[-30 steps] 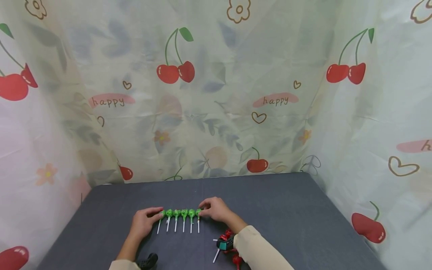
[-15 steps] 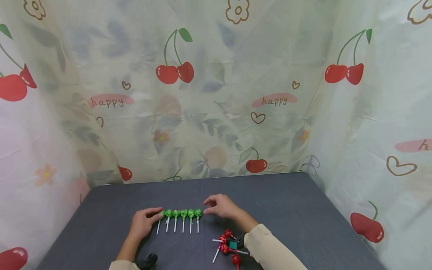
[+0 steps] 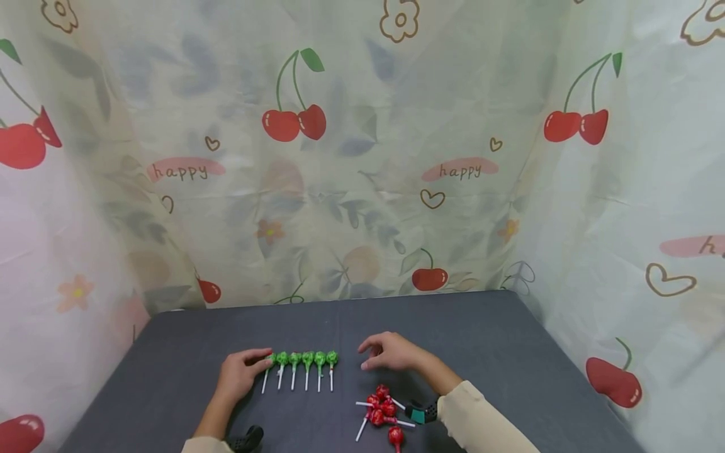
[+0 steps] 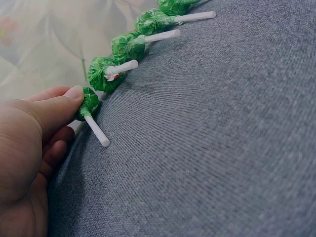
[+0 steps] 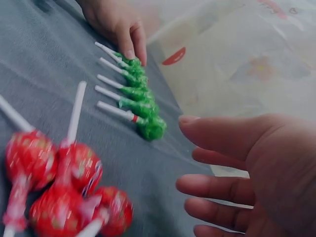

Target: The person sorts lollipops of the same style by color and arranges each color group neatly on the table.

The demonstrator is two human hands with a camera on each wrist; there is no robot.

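Observation:
Green-wrapped lollipops (image 3: 308,358) lie side by side in a row on the dark cloth, their white sticks toward me. At the row's left end my left hand (image 3: 238,374) pinches the head of the outermost green lollipop (image 4: 89,104) between thumb and fingers. My right hand (image 3: 393,352) hovers apart from the row's right end, holding nothing; its fingers (image 5: 217,187) are spread and loosely bent. Below it, a loose pile of red lollipops (image 3: 377,416) has sticks pointing various ways. One red lollipop (image 3: 395,435) lies nearer to me, just off the pile.
A dark grey cloth (image 3: 481,340) covers the table. Pale curtains (image 3: 362,220) printed with cherries and flowers stand behind it and at both sides. Black bands are on my left wrist (image 3: 247,439) and right wrist (image 3: 421,413).
My right hand has let go of the rightmost green lollipop and moved away to the right, uncovering the red pile. The left hand stays at the row's left end.

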